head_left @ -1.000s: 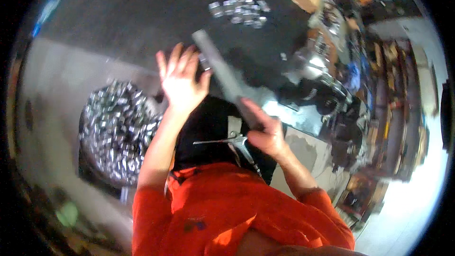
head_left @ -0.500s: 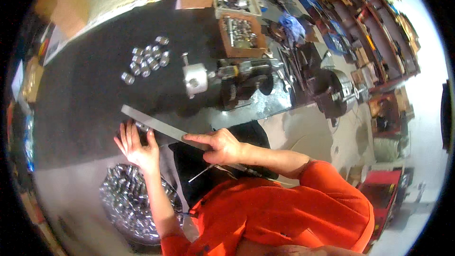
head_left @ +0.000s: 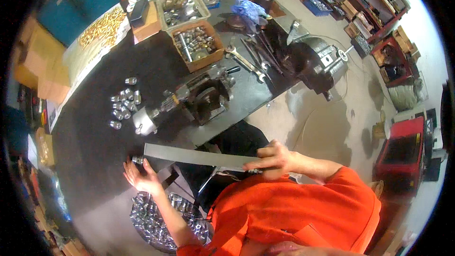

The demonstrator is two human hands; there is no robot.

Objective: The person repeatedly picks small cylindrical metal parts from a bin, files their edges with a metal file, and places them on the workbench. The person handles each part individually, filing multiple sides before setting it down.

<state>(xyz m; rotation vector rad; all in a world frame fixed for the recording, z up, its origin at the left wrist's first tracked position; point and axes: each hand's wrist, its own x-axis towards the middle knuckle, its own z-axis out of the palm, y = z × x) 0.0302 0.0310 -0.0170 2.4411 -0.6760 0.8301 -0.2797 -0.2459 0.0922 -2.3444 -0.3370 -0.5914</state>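
My right hand (head_left: pixel 272 160) grips one end of a long flat grey metal file (head_left: pixel 199 155), which stretches leftward over the near edge of the bench. At the bench edge my left hand (head_left: pixel 142 178) pinches a small shiny metal fitting (head_left: pixel 137 160) between thumb and fingers. The file's far end is just right of this fitting; I cannot tell whether they touch. Several similar fittings (head_left: pixel 125 102) are grouped on the dark bench (head_left: pixel 90 147) beyond my left hand. Below my left forearm, a round container holds a heap of shiny fittings (head_left: pixel 161 215).
A small machine with a silver chuck (head_left: pixel 146 121) lies on the bench. Behind it are a cardboard box of metal parts (head_left: pixel 204 61), a pale bin (head_left: pixel 206 12), an open-end wrench (head_left: pixel 246 64) and a bench vise (head_left: pixel 317 64). Brass pieces (head_left: pixel 102 28) cover a white sheet.
The view has turned and shifted. My right hand has drawn the file back to the right, away from over the fitting. My left hand keeps its place at the bench edge.
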